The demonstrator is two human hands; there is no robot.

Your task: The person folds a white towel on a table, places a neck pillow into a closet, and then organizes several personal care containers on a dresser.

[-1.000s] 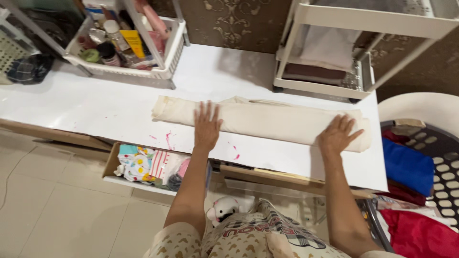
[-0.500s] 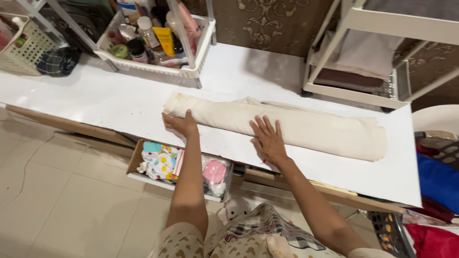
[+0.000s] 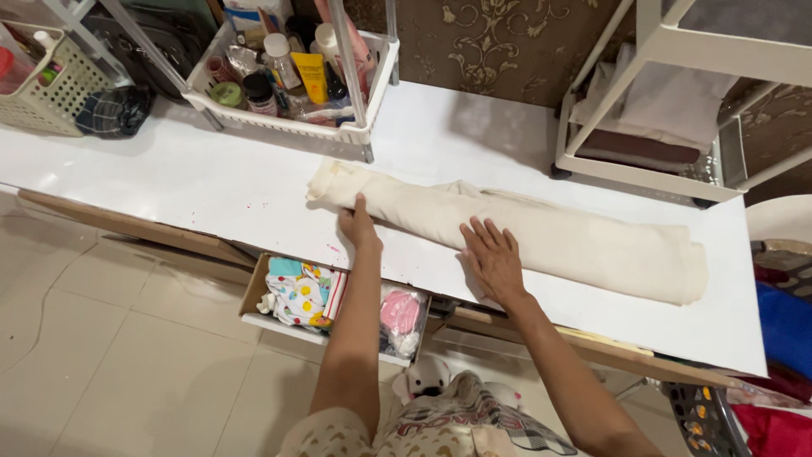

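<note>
A long roll of cream cloth [image 3: 541, 233] lies across a white tabletop [image 3: 194, 182]. My left hand [image 3: 358, 223] rests flat against the near edge of the roll, close to its left end. My right hand [image 3: 491, 256] lies flat with fingers spread on the table and the roll's near side, around its middle. Neither hand grips anything. The roll's right end [image 3: 689, 275] sits near the table's right edge.
A white wire rack [image 3: 292, 76] with bottles and jars stands at the back left, beside a cream basket [image 3: 51, 93] and a dark cloth [image 3: 110, 112]. A white shelf unit [image 3: 651, 110] stands back right. Under the table an open box [image 3: 330, 300] holds colourful fabrics.
Both hands have shifted left along the roll: the left from its middle to near its left end, the right from the right end to the middle. The view panned left too.
</note>
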